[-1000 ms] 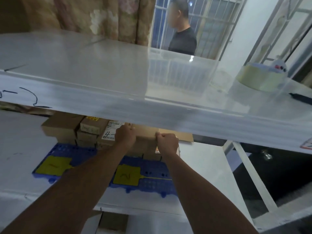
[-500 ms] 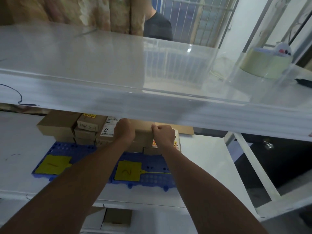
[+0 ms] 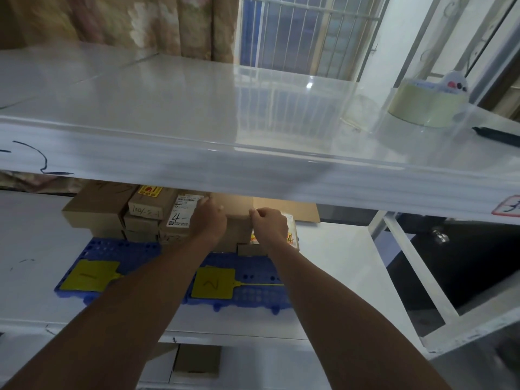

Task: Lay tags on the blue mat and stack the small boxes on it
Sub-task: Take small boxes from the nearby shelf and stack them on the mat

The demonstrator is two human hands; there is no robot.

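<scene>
While the top box (image 3: 237,213) sits on the stack (image 3: 146,222) at the blue mat's (image 3: 254,294) twelve o'clock edge, left hand (image 3: 209,220) and right hand (image 3: 270,227) clasp its ends with curled fingers, apparently to square it. Both yellow tags (image 3: 213,283) lie at six o'clock, presumably so the numbers stay legible.

Glossy white upper shelf board (image 3: 168,102) spanning the view, pale window light reflected on its right part, beige floral curtain (image 3: 126,21) behind at left, window with white metal bars (image 3: 304,32) at centre, plain white wall (image 3: 394,32) beside it, white lower shelf (image 3: 36,249) beneath, white metal frame post (image 3: 416,266) at right.
</scene>
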